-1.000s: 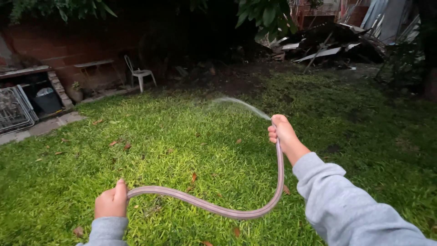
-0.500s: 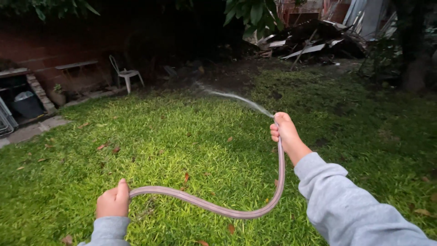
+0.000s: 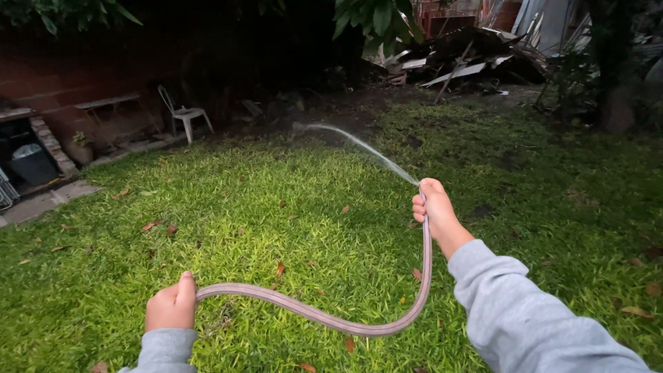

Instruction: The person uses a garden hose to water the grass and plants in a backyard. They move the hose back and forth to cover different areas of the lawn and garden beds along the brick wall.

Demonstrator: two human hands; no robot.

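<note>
Nearest the camera, at the bottom left, the left hand (image 3: 170,306) pokes out of a grey sleeve (image 3: 164,351) and is closed around the hose (image 3: 324,318), thumb laid along the top, with the hose leaving the fist on its right side. From that fist the pale pinkish hose runs rightward just above the grass (image 3: 276,214), dips into a low sag between the two arms, then bends sharply upward in a near-vertical rise to the right hand (image 3: 434,213). That hand, on the end of a grey-sleeved forearm stretched forward from the lower right, is wrapped tightly around the hose's end, fingers curled over it and the thumb pressed at the very tip, so the mouth of the hose is hidden inside the grip. Out of the top of that fist a thin jet of water (image 3: 359,146) arcs up and to the left, ending in a misty patch over bare dark soil (image 3: 345,114) at the lawn's far edge. Dry brown leaves lie scattered over the grass. Farther off, a white chair (image 3: 184,115) stands at the left before a brick wall (image 3: 69,76), and a heap of sheets and debris (image 3: 469,59) lies at the back right under leafy branches.
</note>
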